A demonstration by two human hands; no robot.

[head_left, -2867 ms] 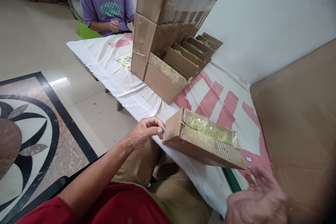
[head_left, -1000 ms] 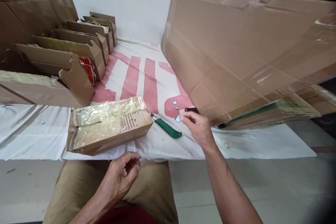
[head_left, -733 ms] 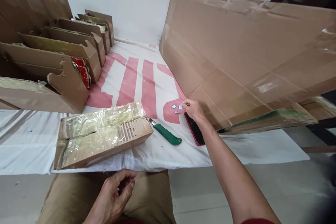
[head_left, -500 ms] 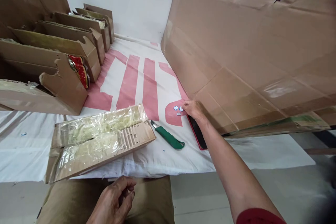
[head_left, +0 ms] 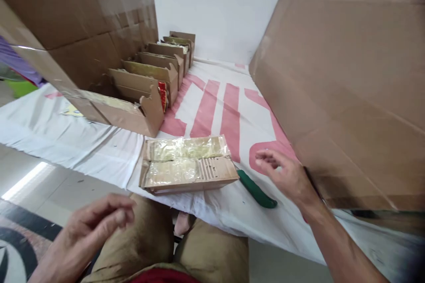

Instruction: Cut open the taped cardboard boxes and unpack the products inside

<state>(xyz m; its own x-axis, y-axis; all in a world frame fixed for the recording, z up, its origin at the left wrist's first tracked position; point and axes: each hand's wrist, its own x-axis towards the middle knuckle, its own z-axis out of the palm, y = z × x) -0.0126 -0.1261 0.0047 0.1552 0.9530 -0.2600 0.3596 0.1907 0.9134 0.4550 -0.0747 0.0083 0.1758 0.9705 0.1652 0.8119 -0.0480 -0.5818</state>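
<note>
My right hand (head_left: 287, 176) hovers open, fingers apart, over the red print on the white cloth (head_left: 99, 152), close to the lower edge of a large flat cardboard sheet (head_left: 348, 97). A green-handled knife (head_left: 257, 190) lies just left of it. Further left, a small cardboard box (head_left: 187, 166) covered with clear film lies flat near the table's front edge. My left hand (head_left: 89, 225) is raised over my lap, away from the table, fingers loosely stretched and slightly blurred, with nothing visible in it.
A tall stack of taped cartons (head_left: 83, 17) stands at the left. A row of several open cardboard boxes (head_left: 156, 73) runs back toward the wall. A bit of a purple sleeve (head_left: 16, 62) shows at the far left edge.
My right hand has lifted off the small white pieces on the red print and opened. My left hand has risen from my lap. The view has swung left.
</note>
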